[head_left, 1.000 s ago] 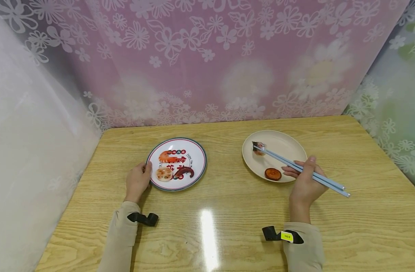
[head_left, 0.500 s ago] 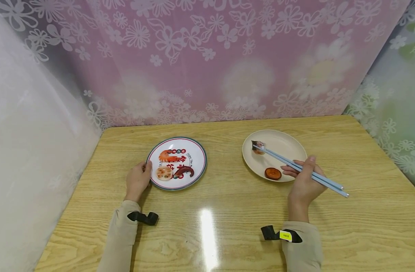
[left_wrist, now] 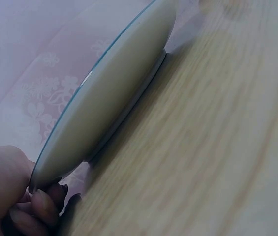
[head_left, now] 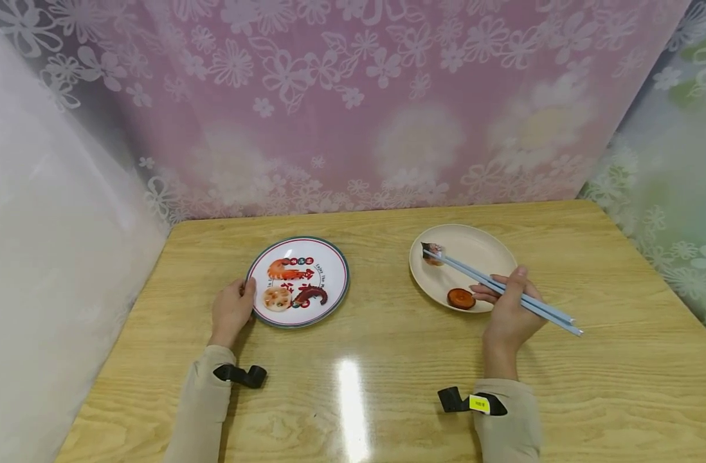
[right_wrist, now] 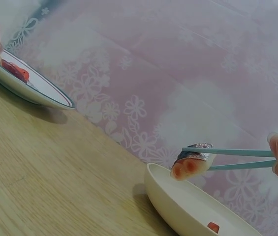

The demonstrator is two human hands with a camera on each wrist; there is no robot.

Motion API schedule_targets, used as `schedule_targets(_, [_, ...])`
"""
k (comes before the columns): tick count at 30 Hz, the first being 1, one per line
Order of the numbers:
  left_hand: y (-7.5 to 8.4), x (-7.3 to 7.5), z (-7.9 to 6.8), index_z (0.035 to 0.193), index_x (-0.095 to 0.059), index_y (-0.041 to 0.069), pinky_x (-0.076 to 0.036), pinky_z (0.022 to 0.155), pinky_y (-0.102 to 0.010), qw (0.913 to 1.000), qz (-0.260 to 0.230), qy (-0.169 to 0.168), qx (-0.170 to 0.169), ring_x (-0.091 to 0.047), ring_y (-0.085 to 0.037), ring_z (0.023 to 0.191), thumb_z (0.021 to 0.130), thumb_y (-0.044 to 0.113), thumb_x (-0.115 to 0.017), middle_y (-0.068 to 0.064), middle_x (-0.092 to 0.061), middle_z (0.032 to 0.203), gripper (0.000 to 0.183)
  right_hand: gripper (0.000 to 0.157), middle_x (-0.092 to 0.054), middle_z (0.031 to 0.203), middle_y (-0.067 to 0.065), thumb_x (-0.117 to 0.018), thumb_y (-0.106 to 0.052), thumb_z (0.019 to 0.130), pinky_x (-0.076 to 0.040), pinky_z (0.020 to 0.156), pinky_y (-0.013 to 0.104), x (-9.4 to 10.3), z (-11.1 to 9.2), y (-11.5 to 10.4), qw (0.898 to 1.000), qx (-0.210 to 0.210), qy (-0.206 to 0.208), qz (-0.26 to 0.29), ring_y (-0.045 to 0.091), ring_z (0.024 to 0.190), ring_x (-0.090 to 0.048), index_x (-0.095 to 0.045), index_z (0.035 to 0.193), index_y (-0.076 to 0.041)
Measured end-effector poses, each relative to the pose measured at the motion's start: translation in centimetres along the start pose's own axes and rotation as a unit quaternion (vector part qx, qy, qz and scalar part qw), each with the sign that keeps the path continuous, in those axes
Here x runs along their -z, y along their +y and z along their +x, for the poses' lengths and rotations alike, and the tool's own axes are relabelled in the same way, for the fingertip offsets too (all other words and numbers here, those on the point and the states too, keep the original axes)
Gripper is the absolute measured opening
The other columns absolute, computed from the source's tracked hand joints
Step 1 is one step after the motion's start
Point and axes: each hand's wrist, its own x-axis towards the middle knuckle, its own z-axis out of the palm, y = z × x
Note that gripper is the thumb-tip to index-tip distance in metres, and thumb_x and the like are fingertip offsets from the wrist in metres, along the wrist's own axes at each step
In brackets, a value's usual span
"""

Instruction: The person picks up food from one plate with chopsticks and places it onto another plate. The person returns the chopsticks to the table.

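Observation:
My right hand holds pale blue chopsticks. Between their tips is a sushi-like piece with dark skin on top and orange-and-white below. The right wrist view shows it raised above the cream plate, near that plate's left side. A round orange-brown slice with a dark rim lies at the plate's near edge. On the left, my left hand pinches the blue rim of a white printed plate, thumb on top and fingers beneath. This plate bears a shrimp, a lotus root slice and a dark red tentacle.
Both plates are on a wooden table, with bare wood between them. A pink floral curtain hangs along the back edge, with pale sheets at both sides. Black camera mounts sit on both wrists.
The right hand and chopsticks have shifted slightly left, bringing the sushi-like piece closer to the cream plate's left rim. The left hand keeps its hold; the head view has shifted a little.

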Motion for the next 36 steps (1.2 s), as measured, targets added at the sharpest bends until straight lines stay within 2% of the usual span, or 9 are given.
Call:
schedule_targets(12, [-0.79,0.88,-0.38,0.094,-0.059,0.000,-0.041,0.049,-0.028,0.9998,0.013,0.007,-0.011,-0.054,-0.013,0.046,0.103,0.031,-0.039,-0.009,-0.060,0.067,0.038,0.042,-0.066,0.060,0.011,-0.054,-0.020,0.100,-0.049,0.043,0.026,-0.68,-0.63,0.60,1.000,0.015,-0.014,-0.016,0.017,0.047,-0.065,-0.064,0.080,0.016])
schedule_targets(36, [-0.10,0.04,-0.28,0.088,-0.058,0.002,-0.041,0.047,-0.028,0.9998,0.005,0.006,-0.019,-0.053,-0.013,0.044,0.103,0.031,-0.040,-0.007,-0.058,0.063,0.037,0.041,-0.066,0.060,0.012,-0.057,-0.023,0.098,-0.050,0.043,0.025,-0.40,-0.60,-0.03,1.000,0.018,-0.013,-0.003,0.018,0.048,-0.065,-0.067,0.078,0.011])
